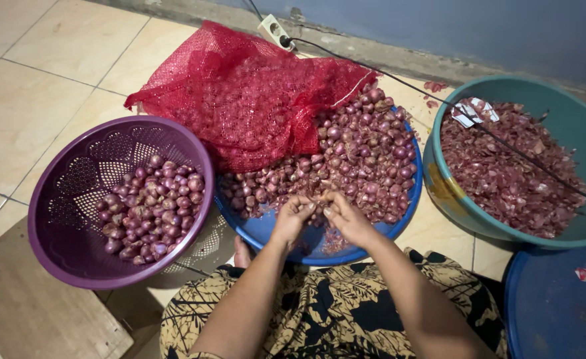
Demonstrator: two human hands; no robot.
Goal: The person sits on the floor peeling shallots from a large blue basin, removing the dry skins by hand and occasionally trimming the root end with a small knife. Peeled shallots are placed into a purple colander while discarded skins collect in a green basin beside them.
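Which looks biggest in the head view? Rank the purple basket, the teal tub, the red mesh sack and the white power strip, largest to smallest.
1. Red mesh sack and teal tub: too close to rank, and the frame edge cuts off the tub.
2. Purple basket, a little smaller.
3. White power strip, by far the smallest, though farthest from the camera.

You have a purple perforated basket (pixel 67 199) at left; a red mesh sack (pixel 246 100) behind; a teal basin (pixel 572 126) of skins at right; a white socket strip (pixel 274 30) by the wall.
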